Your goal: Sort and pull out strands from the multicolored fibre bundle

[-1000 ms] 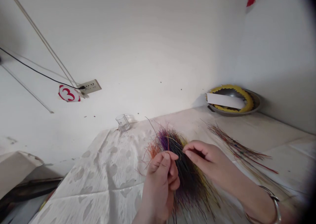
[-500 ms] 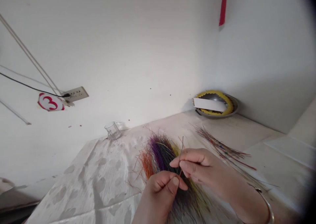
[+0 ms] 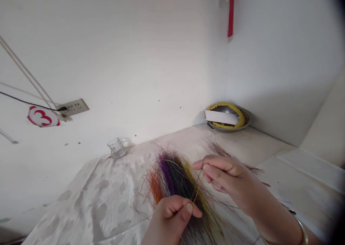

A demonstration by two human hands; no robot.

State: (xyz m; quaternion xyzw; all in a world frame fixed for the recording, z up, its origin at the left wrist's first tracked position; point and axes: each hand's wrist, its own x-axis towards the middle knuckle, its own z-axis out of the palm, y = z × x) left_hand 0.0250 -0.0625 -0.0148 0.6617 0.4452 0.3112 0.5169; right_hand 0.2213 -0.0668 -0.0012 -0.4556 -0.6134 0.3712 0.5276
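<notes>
In the head view, a thick bundle of thin coloured strands (image 3: 176, 175), orange, purple, black and yellow, lies on the table below my hands. My left hand (image 3: 171, 216) is over its near part, thumb and forefinger pinched on a thin orange strand (image 3: 197, 193) that slants up toward the other hand. Higher and to the right, my right hand (image 3: 228, 173) is closed in a pinch on thin strands; a dark one (image 3: 199, 173) shows by its fingertips. Whether both hands hold the same strand I cannot tell. A smaller bundle of strands (image 3: 217, 148) lies partly hidden behind my right hand.
A pale spotted cloth (image 3: 78, 205) covers the table. Against the wall at the back left stands a clear glass mug (image 3: 118, 148). In the back right corner sits a metal basin (image 3: 229, 130) with a yellow ring (image 3: 241, 115) and a white strip (image 3: 219, 117).
My right hand has moved up and away from the left, and the orange strand shows longer between them. The left hand keeps its pinch. The view has shifted slightly.
</notes>
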